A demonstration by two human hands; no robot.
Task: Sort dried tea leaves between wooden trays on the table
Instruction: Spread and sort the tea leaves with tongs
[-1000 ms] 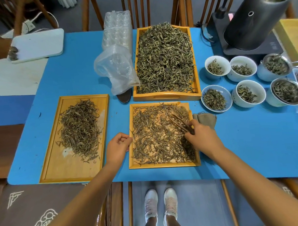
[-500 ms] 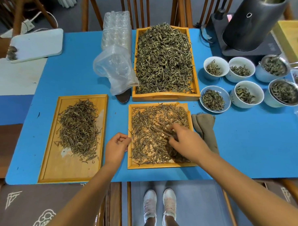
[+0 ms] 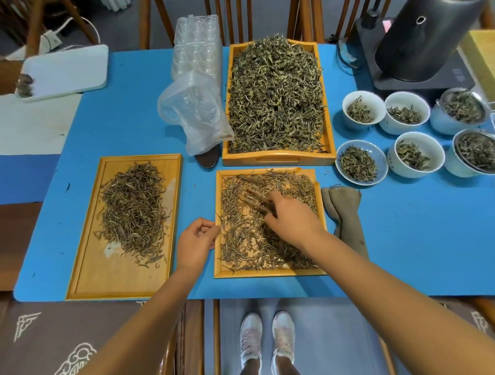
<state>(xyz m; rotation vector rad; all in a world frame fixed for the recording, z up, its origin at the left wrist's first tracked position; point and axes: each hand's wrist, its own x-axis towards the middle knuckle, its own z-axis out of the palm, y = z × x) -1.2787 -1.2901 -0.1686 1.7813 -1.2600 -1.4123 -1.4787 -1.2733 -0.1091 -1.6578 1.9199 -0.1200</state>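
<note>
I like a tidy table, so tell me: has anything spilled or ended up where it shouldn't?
Barely. A few stray leaves lie on the blue mat just past the middle tray, and a pale scuffed patch marks the left tray. Nothing else stands out.

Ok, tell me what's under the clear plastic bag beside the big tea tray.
A dark rounded object pokes out from beneath the plastic bag, lying on the blue mat. The bag covers the rest of it, so what it is cannot be told.
</note>
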